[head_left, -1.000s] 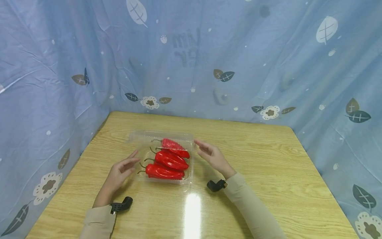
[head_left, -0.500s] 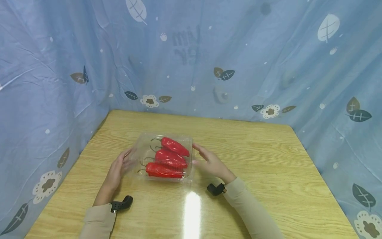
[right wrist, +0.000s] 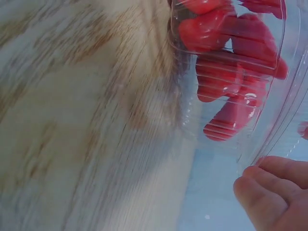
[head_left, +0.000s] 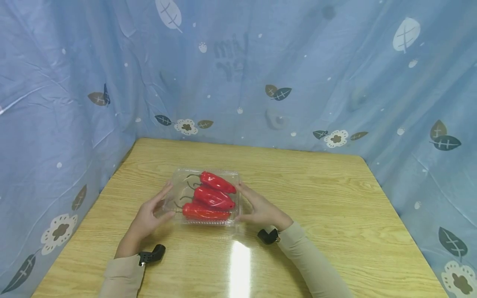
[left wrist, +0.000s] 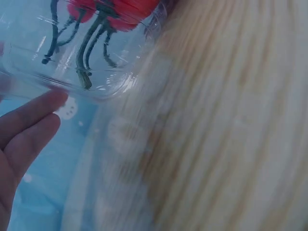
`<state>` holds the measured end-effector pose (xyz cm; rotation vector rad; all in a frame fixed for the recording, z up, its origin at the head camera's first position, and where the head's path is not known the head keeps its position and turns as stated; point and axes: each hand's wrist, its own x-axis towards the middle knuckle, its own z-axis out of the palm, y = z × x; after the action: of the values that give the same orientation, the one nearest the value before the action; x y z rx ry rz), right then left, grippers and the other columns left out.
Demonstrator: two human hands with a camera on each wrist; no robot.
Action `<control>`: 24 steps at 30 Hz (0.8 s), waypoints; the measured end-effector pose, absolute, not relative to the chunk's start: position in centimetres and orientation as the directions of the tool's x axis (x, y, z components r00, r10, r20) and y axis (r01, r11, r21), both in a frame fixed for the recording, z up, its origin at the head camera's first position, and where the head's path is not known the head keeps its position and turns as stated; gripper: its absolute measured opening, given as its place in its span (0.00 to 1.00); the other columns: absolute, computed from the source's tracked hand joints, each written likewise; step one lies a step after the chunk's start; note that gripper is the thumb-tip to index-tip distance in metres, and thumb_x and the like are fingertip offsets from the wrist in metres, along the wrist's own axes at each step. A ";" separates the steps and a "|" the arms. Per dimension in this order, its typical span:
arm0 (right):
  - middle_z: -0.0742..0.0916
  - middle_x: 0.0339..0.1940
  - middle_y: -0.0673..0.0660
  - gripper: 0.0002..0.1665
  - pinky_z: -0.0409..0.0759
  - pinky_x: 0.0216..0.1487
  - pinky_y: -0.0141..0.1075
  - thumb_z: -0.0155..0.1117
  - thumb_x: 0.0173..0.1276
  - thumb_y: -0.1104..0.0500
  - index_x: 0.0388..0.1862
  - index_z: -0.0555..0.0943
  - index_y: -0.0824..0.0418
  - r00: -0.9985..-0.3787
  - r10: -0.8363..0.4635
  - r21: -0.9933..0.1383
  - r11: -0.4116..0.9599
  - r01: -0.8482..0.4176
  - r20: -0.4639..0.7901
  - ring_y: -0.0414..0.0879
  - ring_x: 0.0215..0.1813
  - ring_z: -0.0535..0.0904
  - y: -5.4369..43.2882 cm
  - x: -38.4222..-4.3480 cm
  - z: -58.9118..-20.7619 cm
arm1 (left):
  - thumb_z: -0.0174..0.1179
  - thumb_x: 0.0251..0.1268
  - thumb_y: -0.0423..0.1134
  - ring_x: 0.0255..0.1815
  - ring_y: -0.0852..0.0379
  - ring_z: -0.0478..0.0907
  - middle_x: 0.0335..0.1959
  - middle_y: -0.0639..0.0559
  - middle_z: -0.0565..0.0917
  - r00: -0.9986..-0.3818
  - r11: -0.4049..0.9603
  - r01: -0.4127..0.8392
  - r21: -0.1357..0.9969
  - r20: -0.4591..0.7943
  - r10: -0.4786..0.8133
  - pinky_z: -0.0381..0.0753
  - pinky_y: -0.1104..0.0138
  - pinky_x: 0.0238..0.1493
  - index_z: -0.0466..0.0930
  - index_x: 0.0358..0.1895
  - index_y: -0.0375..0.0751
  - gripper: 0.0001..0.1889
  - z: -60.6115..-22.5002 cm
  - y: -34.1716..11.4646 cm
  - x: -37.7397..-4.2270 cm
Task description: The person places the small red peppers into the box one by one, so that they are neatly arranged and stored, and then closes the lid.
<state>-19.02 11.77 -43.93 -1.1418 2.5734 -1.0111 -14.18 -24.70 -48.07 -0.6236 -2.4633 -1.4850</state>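
Observation:
A clear plastic clamshell box rests on the table with its lid lying over it. Several red peppers with curved green stems lie side by side inside. At the box's left end is my left hand, thumb and fingers spread, close to the rim. My right hand stands at the opposite end, its fingers and thumb against the right edge. In the left wrist view, the fingertips are by the rim near the pepper stems. The right wrist view has fingertips touching the rim.
The box stands on a light wood-grain table, left of its middle. A blue curtain with leaf and flower prints hangs behind it and along the sides. Black cameras sit on both wrists.
The lid, raised along the back a second ago, has swung forward and down over the peppers. My left hand came up to the lid, then spread beside the box; the right hand's thumb moved nearer.

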 end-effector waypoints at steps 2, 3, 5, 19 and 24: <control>0.51 0.78 0.61 0.61 0.51 0.74 0.58 0.72 0.56 0.47 0.78 0.44 0.51 -0.703 -0.702 -0.638 0.490 -0.594 0.114 0.57 0.78 0.46 11.7 -18.9 -43.8 | 0.66 0.55 0.30 0.70 0.73 0.56 0.76 0.40 0.52 -0.895 0.440 0.442 0.782 0.357 0.266 0.60 0.86 0.62 0.57 0.73 0.46 0.41 -47.9 -24.6 -14.0; 0.50 0.78 0.61 0.60 0.51 0.74 0.58 0.71 0.56 0.47 0.78 0.44 0.52 -0.704 -0.702 -0.640 0.493 -0.589 0.108 0.58 0.78 0.46 11.7 -18.8 -43.8 | 0.67 0.55 0.31 0.70 0.73 0.55 0.76 0.41 0.51 -0.899 0.450 0.435 0.780 0.345 0.272 0.59 0.86 0.62 0.58 0.73 0.47 0.41 -47.8 -24.6 -14.0; 0.49 0.78 0.61 0.60 0.51 0.74 0.59 0.71 0.56 0.47 0.78 0.44 0.52 -0.707 -0.700 -0.647 0.494 -0.581 0.100 0.58 0.78 0.45 11.7 -18.7 -43.7 | 0.68 0.54 0.33 0.71 0.73 0.51 0.77 0.43 0.50 -0.909 0.466 0.413 0.783 0.317 0.273 0.58 0.86 0.63 0.58 0.73 0.49 0.42 -47.6 -24.5 -13.9; 0.40 0.79 0.57 0.64 0.44 0.76 0.54 0.69 0.60 0.54 0.77 0.31 0.58 -0.763 -0.642 -0.760 0.460 -0.459 0.072 0.53 0.79 0.36 11.7 -17.6 -44.4 | 0.66 0.58 0.47 0.70 0.31 0.57 0.76 0.36 0.47 -0.975 0.564 0.192 0.803 0.089 0.205 0.62 0.45 0.69 0.34 0.77 0.47 0.54 -47.1 -24.3 -13.1; 0.51 0.78 0.60 0.61 0.61 0.71 0.58 0.70 0.59 0.52 0.78 0.38 0.56 -0.822 -0.569 -0.823 0.474 -0.315 -0.013 0.59 0.75 0.54 11.5 -17.0 -44.5 | 0.62 0.59 0.56 0.65 0.32 0.67 0.68 0.30 0.63 -0.991 0.647 0.040 0.761 -0.051 0.121 0.72 0.44 0.62 0.46 0.74 0.33 0.49 -46.2 -24.2 -12.6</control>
<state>-17.00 11.51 -44.53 -0.7527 2.4397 -1.2731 -12.56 -24.18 -46.23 -0.1436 -2.9385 -1.3536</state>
